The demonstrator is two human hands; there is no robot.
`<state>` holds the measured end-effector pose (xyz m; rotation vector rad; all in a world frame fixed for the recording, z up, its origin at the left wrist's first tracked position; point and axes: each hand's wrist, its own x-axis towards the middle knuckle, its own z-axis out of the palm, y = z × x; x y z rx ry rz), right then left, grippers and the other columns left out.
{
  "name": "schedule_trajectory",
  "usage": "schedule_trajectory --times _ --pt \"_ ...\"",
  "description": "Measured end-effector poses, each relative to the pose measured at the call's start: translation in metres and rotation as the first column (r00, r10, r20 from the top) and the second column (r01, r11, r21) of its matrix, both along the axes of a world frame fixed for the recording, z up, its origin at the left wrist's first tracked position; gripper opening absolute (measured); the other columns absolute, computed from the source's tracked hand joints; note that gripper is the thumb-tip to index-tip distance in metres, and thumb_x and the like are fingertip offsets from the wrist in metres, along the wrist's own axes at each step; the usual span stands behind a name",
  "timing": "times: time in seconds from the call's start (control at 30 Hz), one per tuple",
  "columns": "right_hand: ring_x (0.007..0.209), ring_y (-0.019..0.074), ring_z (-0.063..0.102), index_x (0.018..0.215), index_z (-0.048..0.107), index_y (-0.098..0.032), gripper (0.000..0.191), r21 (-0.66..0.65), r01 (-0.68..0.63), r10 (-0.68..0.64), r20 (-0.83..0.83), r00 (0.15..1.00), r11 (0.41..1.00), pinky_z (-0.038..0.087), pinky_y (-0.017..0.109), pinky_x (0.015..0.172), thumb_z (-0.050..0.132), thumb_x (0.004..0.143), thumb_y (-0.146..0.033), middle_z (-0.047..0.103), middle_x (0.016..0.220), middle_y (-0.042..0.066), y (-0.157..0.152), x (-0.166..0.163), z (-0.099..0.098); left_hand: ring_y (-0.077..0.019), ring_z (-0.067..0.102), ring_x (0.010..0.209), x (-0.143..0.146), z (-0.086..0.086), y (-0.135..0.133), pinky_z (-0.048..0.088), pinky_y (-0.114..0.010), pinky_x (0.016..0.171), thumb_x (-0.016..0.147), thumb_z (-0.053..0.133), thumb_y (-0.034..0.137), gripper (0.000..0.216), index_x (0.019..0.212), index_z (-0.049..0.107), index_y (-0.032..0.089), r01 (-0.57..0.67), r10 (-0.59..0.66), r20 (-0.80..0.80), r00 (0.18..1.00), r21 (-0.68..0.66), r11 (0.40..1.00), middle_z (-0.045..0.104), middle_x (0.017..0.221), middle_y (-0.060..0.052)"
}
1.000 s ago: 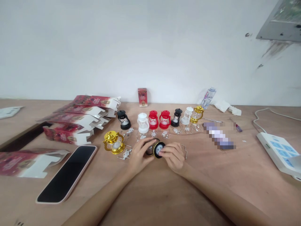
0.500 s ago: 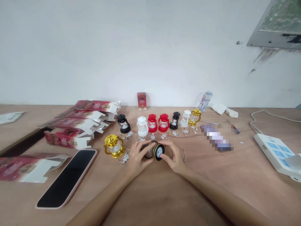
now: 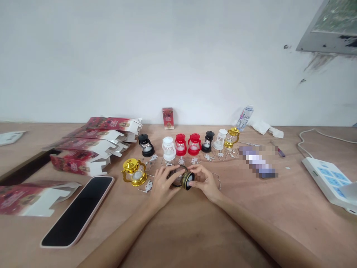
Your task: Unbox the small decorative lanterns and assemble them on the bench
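Observation:
My left hand (image 3: 163, 184) and my right hand (image 3: 205, 180) together hold a small lantern (image 3: 184, 178) lying on its side, its round black-and-gold base turned toward me. My left fingers wrap the clear body; my right fingertips pinch the base rim. Just left of my left hand stands a gold lantern (image 3: 134, 172). Behind my hands runs a row of small lanterns: black (image 3: 145, 144), white (image 3: 169, 148), two red (image 3: 187, 144), black (image 3: 208, 141), white (image 3: 220, 139) and gold (image 3: 231, 137). Small white tags and wire handles (image 3: 217, 179) lie about them.
Flattened red and white boxes (image 3: 92, 145) are piled at the left, one more (image 3: 30, 197) near the front. A phone (image 3: 79, 210) lies face up. A small red box (image 3: 167, 118) stands by the wall. A white power strip (image 3: 327, 180) sits at the right.
The lantern has turned a little in my hands, its base now facing more to the right. My right fingers have shifted on the base rim. The rest of the table is unchanged.

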<state>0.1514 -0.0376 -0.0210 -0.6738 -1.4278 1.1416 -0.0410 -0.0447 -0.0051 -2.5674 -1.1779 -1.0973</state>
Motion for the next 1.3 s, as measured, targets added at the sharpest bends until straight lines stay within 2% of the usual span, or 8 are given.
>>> schedule_trajectory --times 0.17,0.27,0.37,0.57,0.8,1.03,1.2,1.3 --pt "0.084 0.0152 0.064 0.074 0.056 -0.02 0.031 -0.123 -0.049 0.036 -0.103 0.994 0.991 0.053 0.028 0.073 0.08 0.058 -0.032 0.063 0.103 0.004 0.003 -0.001 0.001 -0.0241 0.053 0.104 0.0 0.001 0.0 0.042 -0.035 0.078 0.082 0.058 0.03 0.04 0.121 0.051 0.027 0.002 -0.002 -0.012 1.0 -0.003 1.0 0.058 0.118 -0.008" --pt "0.086 0.017 0.064 0.086 0.063 -0.02 0.026 -0.142 -0.009 -0.002 -0.076 0.997 0.99 0.053 0.03 0.073 0.072 0.069 -0.037 0.066 0.101 0.006 0.0 0.0 0.005 -0.0228 0.056 0.104 0.002 0.001 -0.001 0.045 -0.035 0.082 0.082 0.056 0.029 0.042 0.123 0.049 0.026 -0.006 0.006 0.032 0.999 -0.014 1.0 0.059 0.117 -0.009" --pt "0.075 0.0154 0.064 0.097 0.064 -0.021 0.024 -0.084 0.097 -0.097 0.012 0.995 0.992 0.053 0.028 0.065 0.059 0.081 -0.038 0.068 0.093 0.006 -0.006 0.003 0.012 -0.0226 0.057 0.105 0.003 0.001 -0.002 0.047 -0.036 0.086 0.079 0.058 0.025 0.047 0.124 0.046 0.023 -0.017 0.021 0.12 0.993 -0.034 0.999 0.059 0.117 -0.01" --pt "0.068 0.0135 0.062 0.088 0.064 -0.022 0.016 0.13 0.306 -0.33 0.247 0.911 0.943 0.05 0.025 0.062 0.051 0.086 -0.032 0.066 0.079 0.001 -0.007 0.029 0.032 -0.0244 0.058 0.104 0.002 0.006 -0.005 0.048 -0.037 0.084 0.075 0.06 0.028 0.048 0.12 0.045 0.02 -0.032 0.033 0.165 0.986 -0.009 0.999 0.06 0.115 -0.011" --pt "0.068 0.0178 0.062 0.081 0.066 -0.021 0.014 0.308 0.188 -0.361 0.778 0.514 0.932 0.047 0.03 0.062 0.054 0.082 -0.027 0.068 0.076 0.002 0.014 0.077 0.04 -0.0249 0.06 0.099 0.002 0.01 -0.007 0.046 -0.036 0.079 0.076 0.06 0.038 0.044 0.114 0.049 0.019 -0.016 0.015 0.16 0.987 0.005 1.0 0.063 0.108 -0.011" --pt "0.082 0.0236 0.063 0.082 0.07 -0.021 0.011 0.381 0.02 -0.375 0.899 0.224 0.924 0.047 0.034 0.069 0.059 0.08 -0.022 0.07 0.084 0.006 0.017 0.075 0.035 -0.0246 0.059 0.103 0.002 0.009 -0.009 0.046 -0.035 0.081 0.076 0.061 0.036 0.044 0.114 0.049 0.019 -0.005 0.009 0.169 0.986 -0.024 1.0 0.062 0.112 -0.012" --pt "0.078 0.0232 0.065 0.081 0.071 -0.021 0.014 0.184 0.059 -0.183 0.983 -0.031 0.981 0.042 0.028 0.061 0.058 0.08 -0.025 0.071 0.082 0.008 0.019 0.063 0.053 -0.0247 0.058 0.106 0.001 0.006 -0.007 0.044 -0.038 0.087 0.074 0.059 0.028 0.054 0.124 0.041 0.019 -0.013 0.018 0.15 0.989 -0.034 0.999 0.06 0.119 -0.012" --pt "0.076 0.0221 0.065 0.077 0.072 -0.02 0.013 0.1 0.094 -0.09 0.99 -0.107 0.991 0.039 0.025 0.058 0.059 0.077 -0.02 0.072 0.083 0.008 0.023 0.059 0.061 -0.0237 0.057 0.11 0.002 0.005 -0.008 0.044 -0.038 0.088 0.075 0.055 0.021 0.053 0.125 0.037 0.021 -0.025 0.028 0.163 0.986 -0.017 1.0 0.056 0.126 -0.012"
